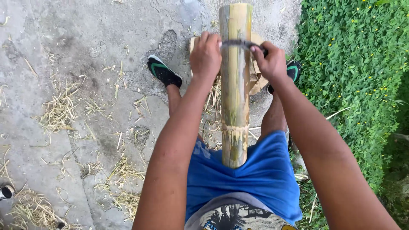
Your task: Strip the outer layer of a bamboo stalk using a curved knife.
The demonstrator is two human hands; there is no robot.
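Bamboo pole (234, 85) runs lengthwise away from the lap, far end on a wood block (257, 79); both fists closed on a dark blade (241, 43) laid crosswise over it, left hand (205, 55) and right hand (270, 62) flanking equally near.

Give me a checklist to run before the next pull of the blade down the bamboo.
1. Left hand on its end of the curved blade: ok.
2. Right hand on the other end: ok.
3. Blade lying across the bamboo pole: ok.
4. Pole's near end braced against the blue shorts: ok.
5. Pole's far end on the wooden block: appears so, contact hidden, cannot tell.
6. Feet in sandals apart, either side of the pole: ok.
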